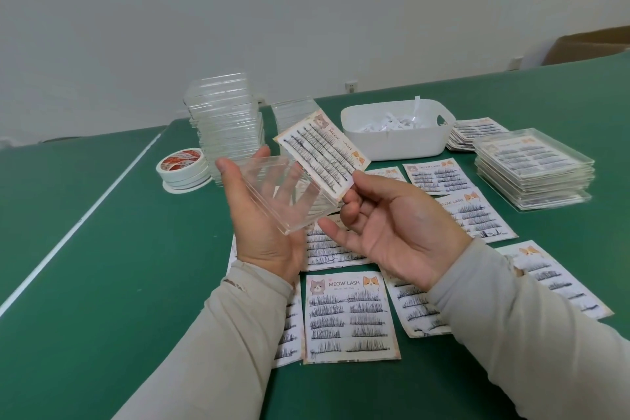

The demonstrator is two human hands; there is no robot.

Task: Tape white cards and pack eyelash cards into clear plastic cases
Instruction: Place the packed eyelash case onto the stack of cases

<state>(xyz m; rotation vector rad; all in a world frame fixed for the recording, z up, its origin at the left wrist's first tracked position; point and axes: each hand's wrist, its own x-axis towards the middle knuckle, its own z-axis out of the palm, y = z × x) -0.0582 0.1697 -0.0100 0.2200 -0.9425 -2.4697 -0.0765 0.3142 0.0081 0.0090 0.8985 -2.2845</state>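
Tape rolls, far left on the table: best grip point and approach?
Take the top roll of the tape rolls across its outer rim, from straight above. They lie flat in a short stack with the hole up, so the sides are free. The stack of empty cases stands close on the right; come from the left or front, probably with the left hand.
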